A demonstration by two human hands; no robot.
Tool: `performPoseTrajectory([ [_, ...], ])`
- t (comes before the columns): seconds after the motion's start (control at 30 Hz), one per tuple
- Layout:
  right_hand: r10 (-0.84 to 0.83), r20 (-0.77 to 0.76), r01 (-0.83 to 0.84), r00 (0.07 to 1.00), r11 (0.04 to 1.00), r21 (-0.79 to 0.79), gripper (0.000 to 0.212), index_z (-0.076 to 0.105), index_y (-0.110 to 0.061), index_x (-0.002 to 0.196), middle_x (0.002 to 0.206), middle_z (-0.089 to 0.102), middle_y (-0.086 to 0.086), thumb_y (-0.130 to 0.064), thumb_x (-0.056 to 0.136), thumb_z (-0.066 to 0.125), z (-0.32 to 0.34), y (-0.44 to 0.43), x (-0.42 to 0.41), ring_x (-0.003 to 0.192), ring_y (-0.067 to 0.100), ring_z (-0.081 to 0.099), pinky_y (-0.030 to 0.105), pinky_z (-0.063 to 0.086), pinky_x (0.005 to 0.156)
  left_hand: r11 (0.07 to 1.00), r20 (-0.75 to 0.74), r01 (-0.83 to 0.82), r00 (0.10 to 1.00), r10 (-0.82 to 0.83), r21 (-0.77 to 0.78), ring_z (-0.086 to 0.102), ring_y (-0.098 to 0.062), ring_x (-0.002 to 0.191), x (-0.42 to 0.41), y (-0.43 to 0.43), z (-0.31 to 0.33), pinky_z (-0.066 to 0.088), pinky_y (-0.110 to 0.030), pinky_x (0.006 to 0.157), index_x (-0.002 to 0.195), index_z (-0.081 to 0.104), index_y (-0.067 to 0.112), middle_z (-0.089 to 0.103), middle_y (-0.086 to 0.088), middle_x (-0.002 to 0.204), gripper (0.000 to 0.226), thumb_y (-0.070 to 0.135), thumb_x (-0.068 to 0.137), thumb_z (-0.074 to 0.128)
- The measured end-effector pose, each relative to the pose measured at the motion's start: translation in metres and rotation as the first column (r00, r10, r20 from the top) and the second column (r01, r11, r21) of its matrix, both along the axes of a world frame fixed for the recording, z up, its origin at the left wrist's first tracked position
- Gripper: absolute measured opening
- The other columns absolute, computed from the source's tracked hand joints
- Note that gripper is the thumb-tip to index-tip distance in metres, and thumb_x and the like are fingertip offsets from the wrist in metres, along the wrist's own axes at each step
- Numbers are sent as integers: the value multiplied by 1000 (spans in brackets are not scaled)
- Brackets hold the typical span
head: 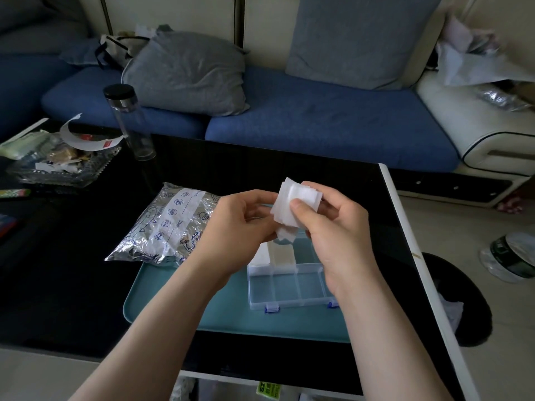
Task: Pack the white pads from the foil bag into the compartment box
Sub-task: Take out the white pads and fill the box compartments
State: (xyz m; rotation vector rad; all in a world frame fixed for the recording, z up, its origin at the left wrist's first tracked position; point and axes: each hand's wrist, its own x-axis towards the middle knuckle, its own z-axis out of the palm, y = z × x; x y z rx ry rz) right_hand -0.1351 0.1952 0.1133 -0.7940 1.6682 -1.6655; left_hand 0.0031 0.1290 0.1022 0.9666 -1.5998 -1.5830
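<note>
A small stack of white pads (292, 202) is held above the clear compartment box (292, 287). My right hand (333, 227) grips the stack, thumb on its front. My left hand (240, 224) pinches the stack's lower edge from the left. The box lies open on a teal tray (179, 302); its back-left compartments hold white pads (260, 257), while the front row shows nothing inside. The crinkled foil bag (165, 224) lies on the tray's far-left corner, left of my hands.
The tray sits on a black glass table (86, 285) with a white right edge (411, 241). A clear bottle with a black cap (127, 120) and a glass dish of clutter (58, 163) stand at the far left. A blue sofa lies beyond.
</note>
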Motion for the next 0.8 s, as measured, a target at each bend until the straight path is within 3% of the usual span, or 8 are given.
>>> performPoseTrajectory([
  [0.17, -17, -111, 13, 994, 999, -30, 24, 77, -25, 109, 101, 76, -7, -8, 91, 78, 0, 1, 1, 85, -5, 71, 11, 52, 59, 1000, 21, -8, 1000, 8, -2, 79, -31, 88, 0, 0, -1, 64, -47, 90, 115, 76, 15, 81, -11, 92, 35, -8, 90, 71],
  [0.3, -46, -40, 45, 998, 999, -21, 20, 74, -24, 110, 104, 77, -3, -11, 95, 74, -2, -2, 0, 87, 6, 73, 12, 52, 58, 999, 13, -32, 999, 32, 12, 79, -35, 89, 1, -2, -3, 64, -48, 90, 113, 76, 15, 80, -12, 93, 33, -9, 91, 70],
  [0.43, -91, 74, 96, 993, 994, -57, 24, 70, -25, 119, 106, 76, -8, -14, 98, 70, 1, -3, -6, 78, -7, 68, 9, 49, 57, 995, -23, -63, 998, 65, 74, 79, -35, 89, 1, -2, -4, 65, -45, 87, 110, 76, 11, 80, -14, 93, 31, -12, 93, 65],
  [0.6, -158, 78, 167, 984, 979, -121, 21, 74, -23, 118, 105, 78, -5, -15, 99, 70, 5, -1, -12, 84, 1, 69, 18, 51, 70, 987, -51, -96, 993, 103, 132, 79, -34, 91, 2, -4, -3, 66, -40, 83, 108, 75, 10, 80, -15, 94, 29, -12, 93, 65],
  [0.8, 29, -31, -30, 999, 998, -55, 18, 79, -20, 107, 93, 82, -5, -8, 93, 79, 4, 2, -1, 84, 6, 78, 16, 57, 66, 991, -40, -94, 994, 98, 92, 79, -32, 89, 0, -1, 0, 65, -44, 87, 111, 77, 13, 80, -14, 92, 34, -13, 91, 65],
])
